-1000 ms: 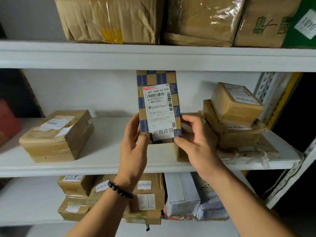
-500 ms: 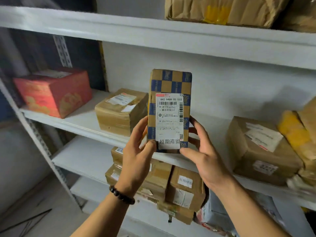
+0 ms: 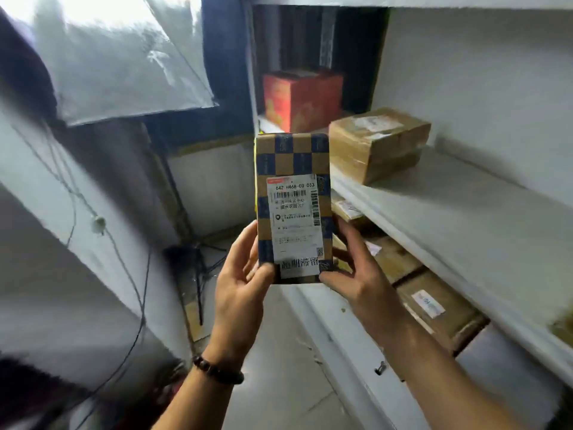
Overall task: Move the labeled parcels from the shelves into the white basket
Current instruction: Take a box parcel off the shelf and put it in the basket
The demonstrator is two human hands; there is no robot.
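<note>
– Hands: status?
– Left hand (image 3: 238,287) and right hand (image 3: 356,274) are both clamped on the checkered parcel (image 3: 291,159), just below the centre of the frame. The left thumb lies over the front at the bottom left corner, and the fingers curl round the left edge. The right thumb sits at the bottom right corner, and the fingers go behind the right edge.
– Parcel position?
– Centre of frame, upright, held in the air clear of the shelves. It has blue and brown checks. A white shipping label (image 3: 296,225) faces the camera, with barcodes and printed text. Only the bottom end is gripped.
– Shelves?
– A white shelf unit (image 3: 449,206) runs down the right side of the frame. On the middle shelf, right of centre, sits a brown taped parcel (image 3: 378,144) with a label on top. It appears just right of the held parcel's top. A red box (image 3: 302,97) stands behind it, upper centre. On the shelf below, lower right, are more brown labeled parcels (image 3: 440,308), partly hidden by the right hand and the shelf edge.
– Anything else?
– A dark beaded bracelet (image 3: 217,370) is on the left wrist, bottom centre. A pale sheet (image 3: 108,57) fills the upper left. A dark tangle of cables (image 3: 186,256) lies left of centre, blurred. The grey floor (image 3: 279,352) shows between the forearms.
</note>
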